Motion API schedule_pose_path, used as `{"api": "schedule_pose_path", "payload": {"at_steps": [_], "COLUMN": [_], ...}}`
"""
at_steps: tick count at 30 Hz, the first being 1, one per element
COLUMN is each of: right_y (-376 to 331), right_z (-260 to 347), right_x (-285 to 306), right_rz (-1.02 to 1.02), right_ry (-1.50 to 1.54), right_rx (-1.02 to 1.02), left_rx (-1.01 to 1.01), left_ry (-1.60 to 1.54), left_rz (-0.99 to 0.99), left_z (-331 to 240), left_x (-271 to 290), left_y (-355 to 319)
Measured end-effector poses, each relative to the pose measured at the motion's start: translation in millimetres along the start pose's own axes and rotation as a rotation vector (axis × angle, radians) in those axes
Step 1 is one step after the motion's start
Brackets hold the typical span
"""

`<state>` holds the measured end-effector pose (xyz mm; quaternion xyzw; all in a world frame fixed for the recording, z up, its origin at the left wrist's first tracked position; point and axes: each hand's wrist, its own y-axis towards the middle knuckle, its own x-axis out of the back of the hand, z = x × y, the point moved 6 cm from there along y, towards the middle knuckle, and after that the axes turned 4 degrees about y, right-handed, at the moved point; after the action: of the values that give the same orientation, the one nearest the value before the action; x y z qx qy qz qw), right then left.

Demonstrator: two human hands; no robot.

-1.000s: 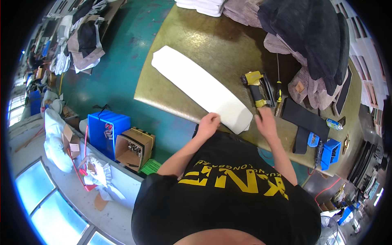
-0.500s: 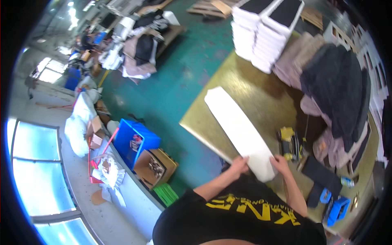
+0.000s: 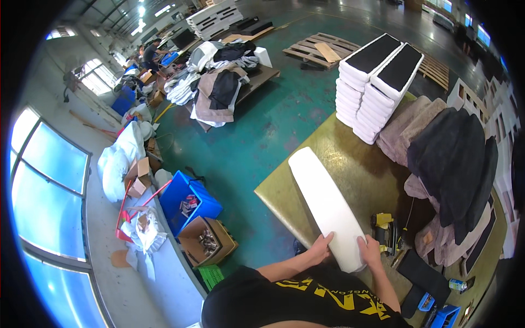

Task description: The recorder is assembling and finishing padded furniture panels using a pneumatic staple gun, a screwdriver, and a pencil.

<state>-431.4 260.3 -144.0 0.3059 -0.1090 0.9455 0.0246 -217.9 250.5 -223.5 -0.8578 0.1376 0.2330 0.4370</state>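
Observation:
A long white padded panel [image 3: 327,202] with rounded ends lies lengthwise over the olive-green tabletop [image 3: 284,188], its near end close to my body. My left hand [image 3: 321,249] grips its left edge near that end, thumb on top. On the opposite edge, my right hand [image 3: 370,251] holds it the same way. The fingers beneath the panel are hidden. Just right of my right hand lies a black and yellow power tool [image 3: 386,232], perhaps a staple gun. A screwdriver [image 3: 405,229] is beside it.
White padded pieces with black faces [image 3: 363,90] are stacked at the table's far end. Dark and brown fabric [image 3: 451,164] is heaped on the right. Left of the table stand a blue bin [image 3: 188,202] and a cardboard box [image 3: 210,243]. Blue trays [image 3: 447,317] sit near right.
My view has tilted up, so the scene sits lower in the picture and more of the far room shows. Both hands keep their hold on the white padded panel.

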Motion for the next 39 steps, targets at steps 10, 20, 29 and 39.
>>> {"api": "schedule_pose_path", "payload": {"at_steps": [10,20,29,39], "right_y": [-8.4,-7.1,-10.5,-12.7], "right_z": [36.3,59.7,72.6,57.0], "right_x": [14.7,12.1,12.5,-3.4], "right_rz": [-0.092,-0.174,-0.211,-0.159], "right_ry": [0.159,0.233,0.276,0.415], "right_rx": [0.129,0.117,0.192,0.130], "left_rx": [-0.338,-0.532,-0.584,-0.636], "left_ry": [-0.030,-0.140,-0.154,-0.052], "left_rz": [-0.091,-0.162,-0.272,-0.335], "left_z": [-28.2,-73.2,-85.8,-94.3], "left_x": [-8.9,-17.3,-27.5,-31.0], "left_y": [-12.7,-28.7,-38.0,-60.9]}}
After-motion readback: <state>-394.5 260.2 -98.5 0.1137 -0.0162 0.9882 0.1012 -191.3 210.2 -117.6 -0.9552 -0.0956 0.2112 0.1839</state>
